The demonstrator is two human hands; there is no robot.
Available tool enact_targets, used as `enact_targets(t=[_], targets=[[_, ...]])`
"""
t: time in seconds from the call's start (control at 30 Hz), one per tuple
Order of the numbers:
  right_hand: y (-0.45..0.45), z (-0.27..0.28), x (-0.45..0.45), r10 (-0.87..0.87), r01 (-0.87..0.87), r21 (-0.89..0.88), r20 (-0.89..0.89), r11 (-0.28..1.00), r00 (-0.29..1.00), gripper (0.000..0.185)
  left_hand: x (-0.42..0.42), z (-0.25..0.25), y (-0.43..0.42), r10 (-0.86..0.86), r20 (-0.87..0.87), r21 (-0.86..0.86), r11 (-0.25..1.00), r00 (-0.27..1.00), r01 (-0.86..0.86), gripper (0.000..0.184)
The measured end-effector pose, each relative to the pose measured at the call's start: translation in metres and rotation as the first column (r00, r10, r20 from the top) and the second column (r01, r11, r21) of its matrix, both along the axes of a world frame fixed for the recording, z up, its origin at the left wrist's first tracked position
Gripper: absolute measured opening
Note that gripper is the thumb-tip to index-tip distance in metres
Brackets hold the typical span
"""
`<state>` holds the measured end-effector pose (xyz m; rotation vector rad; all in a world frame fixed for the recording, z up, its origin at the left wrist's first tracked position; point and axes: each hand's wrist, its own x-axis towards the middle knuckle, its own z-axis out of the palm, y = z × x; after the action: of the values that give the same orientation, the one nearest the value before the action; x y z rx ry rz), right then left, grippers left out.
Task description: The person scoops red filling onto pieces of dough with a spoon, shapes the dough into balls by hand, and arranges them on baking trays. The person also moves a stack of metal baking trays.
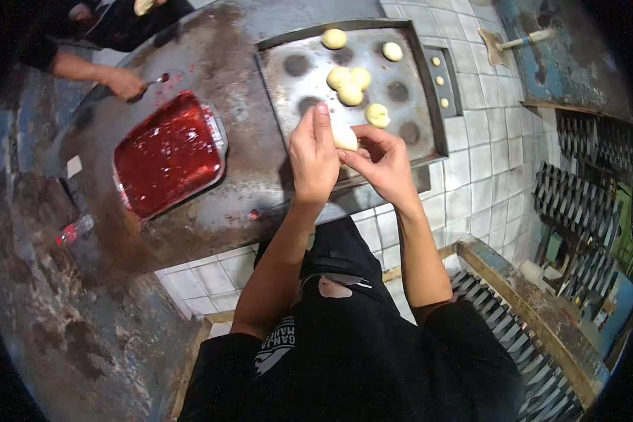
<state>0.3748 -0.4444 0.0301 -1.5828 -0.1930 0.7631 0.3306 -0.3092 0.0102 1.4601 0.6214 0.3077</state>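
Note:
Just over the near edge of a metal baking tray (373, 63), a pale piece of dough (343, 136) is held between my two hands. My left hand (312, 156) grips it from the left, thumb up along its side. The fingers and thumb of my right hand (381, 160) pinch its right side. Part of the dough is hidden by the fingers. On the tray beyond lie several round dough balls, with a cluster of three (348, 86) touching in the middle. A single dough piece (378, 115) with an uneven surface sits closest to my right hand.
Left of the tray stands a pan of glossy red filling (169, 158). Another person's hand (124, 82) holds a spoon (155, 80) beyond it. A small dark tray (442, 81) with little dough balls lies at the right. Slatted metal racks (577, 197) stand farther right.

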Motion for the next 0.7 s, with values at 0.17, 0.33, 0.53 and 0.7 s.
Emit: enact_targets(t=[0.17,0.33,0.53,0.7], targets=[[0.112,0.032,-0.069,-0.234,0.177,0.322,0.148,0.93,0.961,0.021,-0.05,0.044,0.062,0.26,0.183,0.164,0.943,0.948,-0.29,0.057],[0.185,0.061,-0.113,-0.292,0.187,0.373,0.248,0.909,0.924,0.018,-0.116,0.079,0.129,0.343,0.354,-0.541,0.834,0.87,-0.109,0.046],[0.246,0.089,-0.148,-0.095,0.035,0.237,0.247,0.971,0.964,0.022,-0.186,0.092,0.198,0.313,0.352,-0.312,0.928,0.882,-0.205,0.028],[0.276,0.102,-0.166,0.066,-0.091,0.046,0.387,0.995,0.92,0.028,-0.212,0.086,0.226,0.35,0.4,-0.174,0.936,0.847,-0.305,0.024]])
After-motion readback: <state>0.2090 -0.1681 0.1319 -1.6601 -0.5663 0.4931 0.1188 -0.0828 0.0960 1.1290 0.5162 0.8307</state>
